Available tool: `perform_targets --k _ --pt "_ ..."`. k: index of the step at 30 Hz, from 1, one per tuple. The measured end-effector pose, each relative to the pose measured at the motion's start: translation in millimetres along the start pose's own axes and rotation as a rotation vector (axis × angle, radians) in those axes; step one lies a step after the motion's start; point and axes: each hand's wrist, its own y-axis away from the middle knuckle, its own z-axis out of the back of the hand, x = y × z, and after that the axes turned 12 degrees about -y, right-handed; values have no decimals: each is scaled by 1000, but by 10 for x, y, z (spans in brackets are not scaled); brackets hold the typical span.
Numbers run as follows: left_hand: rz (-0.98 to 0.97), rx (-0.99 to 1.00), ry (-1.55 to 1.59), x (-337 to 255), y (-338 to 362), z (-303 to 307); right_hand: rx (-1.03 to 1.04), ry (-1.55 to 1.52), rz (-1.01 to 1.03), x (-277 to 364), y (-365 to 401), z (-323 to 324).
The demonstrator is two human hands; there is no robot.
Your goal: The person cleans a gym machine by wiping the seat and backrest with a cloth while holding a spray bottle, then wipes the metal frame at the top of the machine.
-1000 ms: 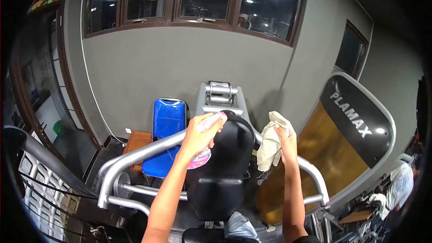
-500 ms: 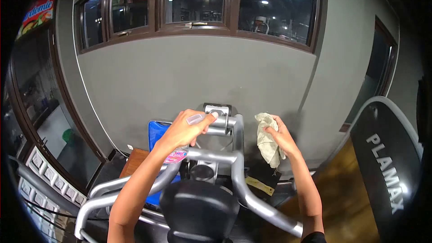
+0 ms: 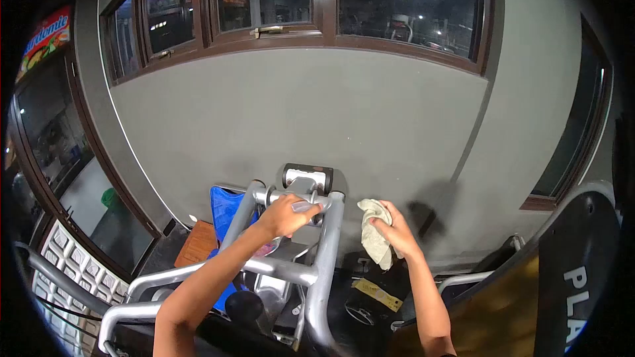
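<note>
My left hand (image 3: 288, 216) is closed around the top of a clear spray bottle (image 3: 266, 249) with a pink label. Its see-through head shows above my fingers, and most of the body is hidden behind my hand and forearm. The bottle is over the silver tubular frame (image 3: 324, 258) of a gym machine. To the right of that frame, my right hand (image 3: 395, 230) grips a crumpled, pale grey-green cloth (image 3: 376, 238), which hangs down in front of the wall.
Behind the machine is a grey wall (image 3: 297, 106) with brown-framed windows (image 3: 410, 6) above. A blue backrest (image 3: 225, 215) and a brown wooden piece (image 3: 196, 244) are at left. A large black panel with white lettering (image 3: 575, 284) stands close on the right.
The view has shifted, and more of the machine's frame shows. Both hands are lower in the picture and nearer the frame's upper bar, still holding the bottle and cloth.
</note>
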Motion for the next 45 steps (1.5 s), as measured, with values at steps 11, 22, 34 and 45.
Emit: perform_targets --k 11,22,34,45 --pt "133 -92 149 -128 -121 -160 95 52 -3 -378 -359 56" --pt "164 -176 145 -80 -55 -199 116 -36 10 -430 -432 44" --pt "138 -76 238 -172 172 3 68 286 317 -216 -402 -187" --pt "-119 15 45 43 121 -9 215 722 278 -199 -441 -420"
